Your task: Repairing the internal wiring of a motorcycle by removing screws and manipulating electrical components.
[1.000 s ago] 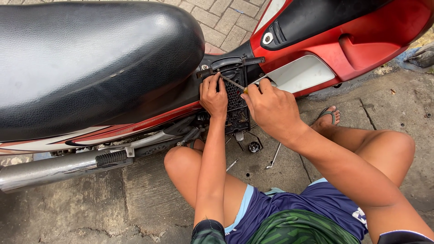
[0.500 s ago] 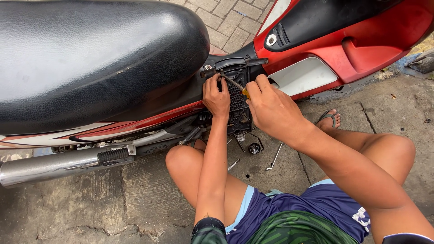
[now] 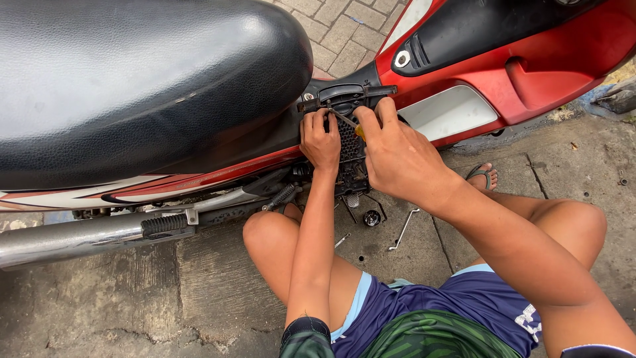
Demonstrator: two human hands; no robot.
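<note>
A red motorcycle (image 3: 530, 73) with a wide black seat (image 3: 132, 86) stands across the top of the view. Below the seat's front end is a black perforated panel (image 3: 349, 142). My left hand (image 3: 320, 140) rests on the panel's left edge, fingers curled over its top. My right hand (image 3: 397, 156) is closed on a screwdriver (image 3: 346, 121) with a yellow handle; its thin shaft points up-left at the panel's top. I am squatting, knees either side of my arms.
A chrome exhaust pipe (image 3: 73, 238) runs along the lower left. On the concrete floor below the panel lie a bent metal wrench (image 3: 403, 230), a small round part (image 3: 371, 217) and a small tool (image 3: 342, 240). My sandalled foot (image 3: 482, 176) is behind the right arm.
Both hands stay on the panel. The right hand with the screwdriver has shifted slightly, and the view has moved a little closer and to the right.
</note>
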